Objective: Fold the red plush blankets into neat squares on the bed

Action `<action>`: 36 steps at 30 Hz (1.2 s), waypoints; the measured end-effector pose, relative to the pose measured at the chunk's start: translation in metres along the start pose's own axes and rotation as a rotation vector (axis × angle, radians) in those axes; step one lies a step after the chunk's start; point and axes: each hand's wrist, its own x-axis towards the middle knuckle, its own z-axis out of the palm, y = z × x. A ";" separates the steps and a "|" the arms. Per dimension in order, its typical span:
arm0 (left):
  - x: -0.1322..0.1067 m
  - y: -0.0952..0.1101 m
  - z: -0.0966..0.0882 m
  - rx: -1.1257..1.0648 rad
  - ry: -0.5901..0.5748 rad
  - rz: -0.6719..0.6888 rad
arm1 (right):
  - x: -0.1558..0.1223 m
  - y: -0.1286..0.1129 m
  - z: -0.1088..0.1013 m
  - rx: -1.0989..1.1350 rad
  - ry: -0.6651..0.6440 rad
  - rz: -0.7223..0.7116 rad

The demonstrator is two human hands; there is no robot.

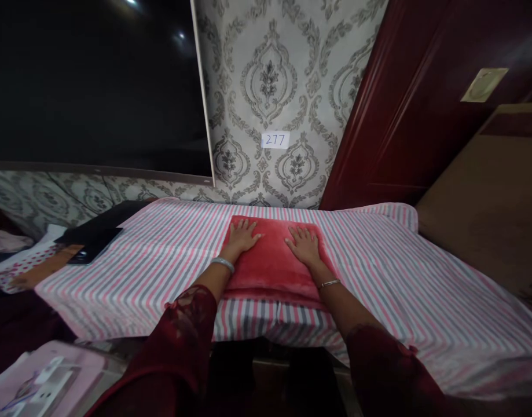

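A folded red plush cloth lies on the striped tablecloth, its near edge close to the front of the table. My left hand rests flat on the cloth's far left part, fingers spread. On the far right part my right hand lies palm down, also with its fingers apart. Both hands touch the top of the red cloth and hold nothing. Layers of the fold show along its near side.
A large dark television hangs on the patterned wall at left. A dark phone lies on the table's left end. At right stand a dark red door and a cardboard box. A paper label marked 277 is on the wall.
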 end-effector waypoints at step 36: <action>-0.090 0.010 0.031 0.098 0.057 0.031 | -0.025 -0.061 0.014 -0.046 -0.059 -0.237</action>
